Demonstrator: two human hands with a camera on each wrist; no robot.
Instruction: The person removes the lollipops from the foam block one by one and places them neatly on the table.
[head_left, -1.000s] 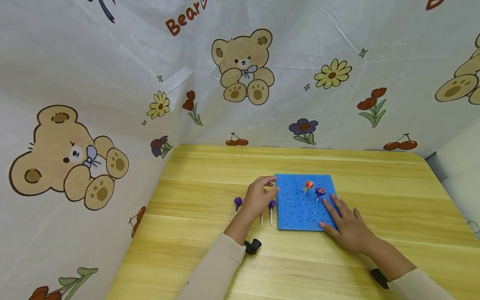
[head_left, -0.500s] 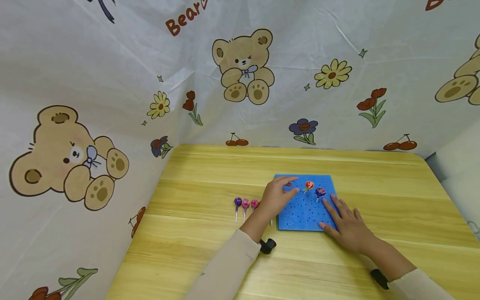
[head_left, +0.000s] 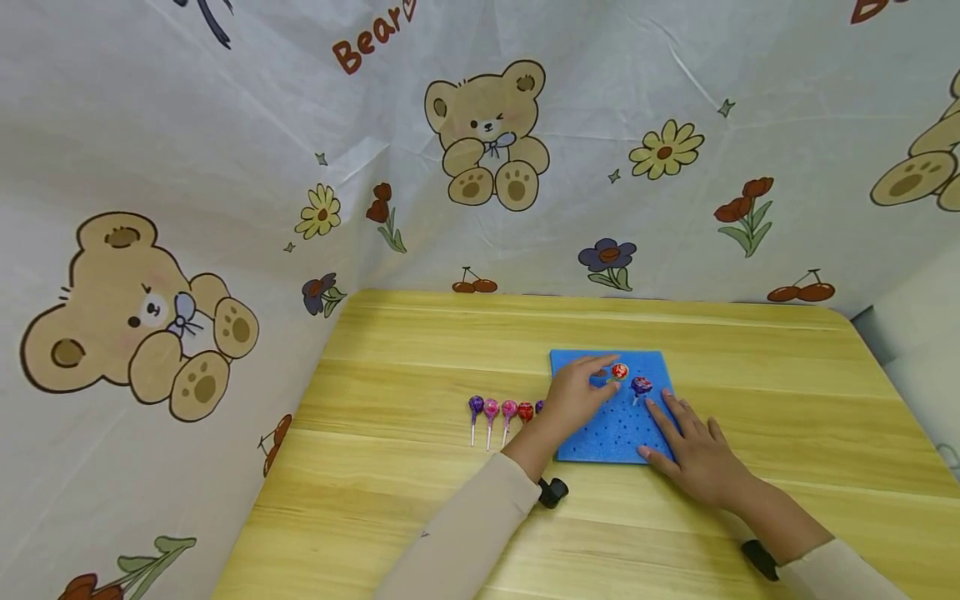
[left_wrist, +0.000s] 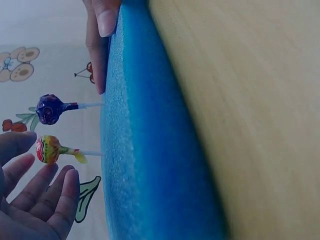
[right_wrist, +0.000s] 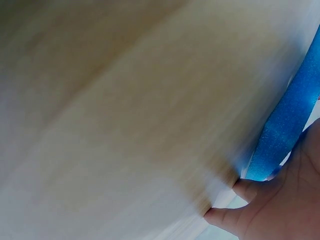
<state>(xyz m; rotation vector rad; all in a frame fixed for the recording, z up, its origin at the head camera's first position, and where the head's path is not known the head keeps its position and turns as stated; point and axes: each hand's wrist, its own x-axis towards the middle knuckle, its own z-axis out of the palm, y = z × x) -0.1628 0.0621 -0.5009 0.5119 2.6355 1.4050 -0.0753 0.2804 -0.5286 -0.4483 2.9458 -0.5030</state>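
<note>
A blue foam board (head_left: 600,446) dotted with small holes lies on the wooden table. Two lollipops stand upright in it, a red-and-yellow one (head_left: 619,372) and a purple one (head_left: 641,386). My left hand (head_left: 573,400) is over the board, its thumb and fingers spread apart right at the red-and-yellow candy (left_wrist: 47,149); the left wrist view shows nothing pinched between them. Flat along the board's right edge rests my right hand (head_left: 705,462), fingers extended, thumb on the near right corner. In the left wrist view the purple lollipop (left_wrist: 49,109) stands just beyond.
Left of the board several lollipops lie in a row, among them a purple one (head_left: 476,405), pink ones and a red one (head_left: 525,411); my left forearm partly covers the row. A bear-print cloth (head_left: 487,242) hangs behind the table (head_left: 390,350).
My left hand has moved right, from the board's left edge to the red-and-yellow lollipop, uncovering more of the row behind it. The right hand has stayed in place.
</note>
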